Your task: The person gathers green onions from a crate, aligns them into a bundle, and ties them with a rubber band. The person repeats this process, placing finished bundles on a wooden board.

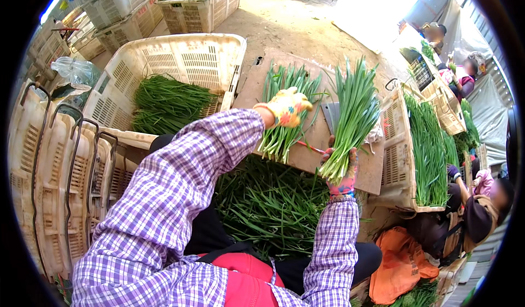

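My right hand (342,180), in a pink patterned glove, is closed around the white stem ends of a bunch of green garlic chives (354,114), held with the leaves pointing away from me. My left hand (289,107), in a yellow flowered glove, is over a second pile of chives (283,139) lying on a wooden board (254,69); whether its fingers touch the leaves I cannot tell. A wide grey metal blade (329,112) lies on the board, partly behind the held bunch. A thin red strip (309,147) shows between the piles.
A white plastic crate (192,44) with chives (172,98) stands at the left. Loose green leaves (270,208) lie below the board. A crate of chives (428,151) is at the right, near a person (471,221) and an orange bag (400,262). Nested crates (61,184) stand far left.
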Tool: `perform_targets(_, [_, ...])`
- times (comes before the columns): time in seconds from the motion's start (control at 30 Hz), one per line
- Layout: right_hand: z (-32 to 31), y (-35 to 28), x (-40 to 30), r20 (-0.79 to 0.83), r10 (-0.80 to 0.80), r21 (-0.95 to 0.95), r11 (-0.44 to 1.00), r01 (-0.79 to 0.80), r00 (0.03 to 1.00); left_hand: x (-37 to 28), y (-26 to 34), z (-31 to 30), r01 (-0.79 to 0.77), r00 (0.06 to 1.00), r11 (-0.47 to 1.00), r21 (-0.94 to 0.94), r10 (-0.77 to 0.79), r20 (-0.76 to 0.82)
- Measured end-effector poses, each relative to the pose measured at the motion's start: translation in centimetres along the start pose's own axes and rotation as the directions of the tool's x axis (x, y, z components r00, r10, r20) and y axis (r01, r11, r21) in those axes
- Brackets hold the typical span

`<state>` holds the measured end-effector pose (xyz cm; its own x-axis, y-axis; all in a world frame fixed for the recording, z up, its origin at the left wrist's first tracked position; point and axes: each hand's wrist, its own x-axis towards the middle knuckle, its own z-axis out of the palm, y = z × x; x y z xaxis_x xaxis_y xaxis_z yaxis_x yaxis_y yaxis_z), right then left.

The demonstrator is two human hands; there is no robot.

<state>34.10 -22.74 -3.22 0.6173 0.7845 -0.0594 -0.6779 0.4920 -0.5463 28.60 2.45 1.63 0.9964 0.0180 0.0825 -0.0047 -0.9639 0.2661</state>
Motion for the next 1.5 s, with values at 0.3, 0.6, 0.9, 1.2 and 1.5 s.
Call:
perform_targets(0.3, [-1.1, 1.0, 1.0, -0.1, 0.009, -0.07, 0.997, -0.016, 0.995, -1.2, -1.3, 4.0, 0.327, 0.907, 0.849, -0.415, -0.406, -0.115])
perform_targets(0.6, [2.7, 4.3, 2.9, -0.308, -0.206, -0.781, 0.612, -0.123, 0.929, 0.1, -3.4, 4.1, 0.249, 0.607, 0.125, -0.961, -0.793, 0.054])
perform_targets(0.9, [4.3, 7.6, 4.6, -0.292, -0.312, -0.956, 0.065, -0.286, 0.904, 0.8, -1.8, 4.7, 0.327, 0.745, 0.49, -0.808, -0.66, -0.098])
perform_targets(1.2, [4.9, 2.1, -1.0, -0.199, -0.192, -0.977, 0.111, -0.18, 0.961, 1.1, 3.4, 4.1, 0.562, 0.826, 0.785, -0.26, -0.545, 0.142])
perform_targets(1.5, [-6.9, 12.3, -10.9, -0.257, -0.102, -0.603, -0.76, -0.242, 0.961, 1.8, 4.6, 3.9, 0.594, 0.804, 0.778, -0.206, -0.565, 0.186])
